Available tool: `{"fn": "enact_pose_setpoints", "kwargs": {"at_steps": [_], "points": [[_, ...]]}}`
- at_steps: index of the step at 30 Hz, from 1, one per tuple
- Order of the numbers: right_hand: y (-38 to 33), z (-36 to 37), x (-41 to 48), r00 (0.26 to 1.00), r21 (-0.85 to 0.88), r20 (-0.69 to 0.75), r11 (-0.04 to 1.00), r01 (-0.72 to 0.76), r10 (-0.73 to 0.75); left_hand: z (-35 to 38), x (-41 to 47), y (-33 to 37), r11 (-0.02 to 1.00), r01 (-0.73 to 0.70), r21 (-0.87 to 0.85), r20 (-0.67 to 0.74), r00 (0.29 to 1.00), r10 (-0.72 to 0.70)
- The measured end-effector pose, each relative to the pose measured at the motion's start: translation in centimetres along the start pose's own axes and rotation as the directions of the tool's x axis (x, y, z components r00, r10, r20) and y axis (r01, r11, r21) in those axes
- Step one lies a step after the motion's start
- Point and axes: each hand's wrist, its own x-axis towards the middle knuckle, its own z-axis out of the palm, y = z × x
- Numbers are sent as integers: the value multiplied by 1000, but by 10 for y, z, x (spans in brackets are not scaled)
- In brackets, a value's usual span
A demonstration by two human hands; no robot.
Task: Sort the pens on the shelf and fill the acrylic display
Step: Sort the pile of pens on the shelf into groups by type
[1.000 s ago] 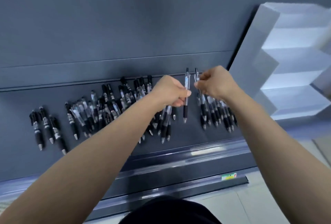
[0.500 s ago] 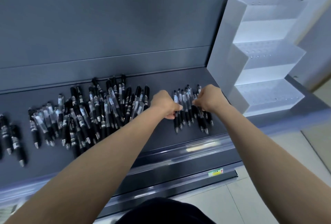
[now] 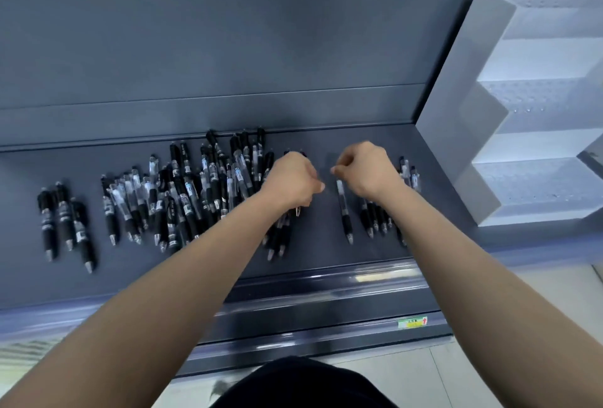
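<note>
Drifting from left hand (image 3: 290, 179), right hand (image 3: 368, 169) seemingly pinches one pen (image 3: 345, 212).

Head-worn wide-angle view, forward and steeply down, near the shelf (image 3: 321, 238)

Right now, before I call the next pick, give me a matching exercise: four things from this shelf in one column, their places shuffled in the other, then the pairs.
Things
1. acrylic display
2. single pen
3. three pens
4. yellow-green label

Places
A. far left of the shelf, apart from the heap
B. on the front rail, below the pens
C. at the right end of the shelf
D. between the left hand and the right hand

Pairs: 1-C, 2-D, 3-A, 4-B
</note>
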Motion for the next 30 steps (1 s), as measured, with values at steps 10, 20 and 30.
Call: {"fn": "enact_pose_setpoints", "kwargs": {"at_steps": [10, 20, 30], "points": [[-36, 51, 12, 984, -15, 148, 995, -97, 98, -63, -16, -51, 948, 48, 315, -282, 958, 45], [-55, 62, 13, 958, 82, 194, 969, -231, 212, -65, -17, -58, 927, 24, 374, -196, 979, 54], [-64, 62, 11, 947, 149, 300, 974, -168, 118, -60, -17, -55, 939, -65, 337, -35, 996, 82]]}}
